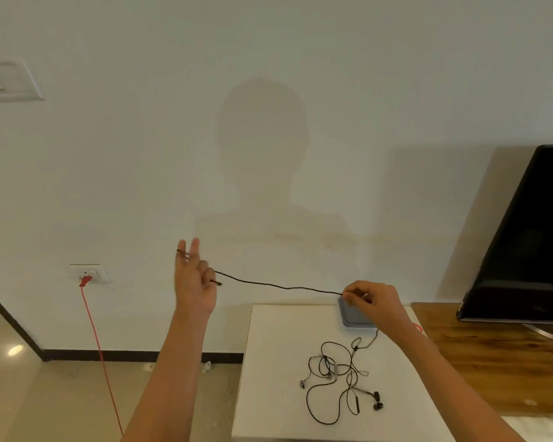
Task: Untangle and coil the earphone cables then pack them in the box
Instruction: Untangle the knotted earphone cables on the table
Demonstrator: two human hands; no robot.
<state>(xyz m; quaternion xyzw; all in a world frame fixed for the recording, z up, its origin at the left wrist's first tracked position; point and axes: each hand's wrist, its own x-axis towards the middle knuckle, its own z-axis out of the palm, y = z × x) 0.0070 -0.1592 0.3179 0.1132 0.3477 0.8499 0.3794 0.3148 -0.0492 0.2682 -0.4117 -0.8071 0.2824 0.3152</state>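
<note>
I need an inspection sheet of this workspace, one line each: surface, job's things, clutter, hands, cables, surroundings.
Surface: white square tabletop; brown wooden tabletop to its right.
Job's things: thin black earphone cable stretched between the hands; tangled heap of black earphones on the white tabletop; flat grey box at its far edge, partly hidden.
Clutter: small white scrap on the floor.
Hands: left hand raised, cable looped over its fingers; right hand pinches the cable.
Cables: red cord hangs from a white wall socket.
Surroundings: black flat screen, pale wall, white switch plate.
</note>
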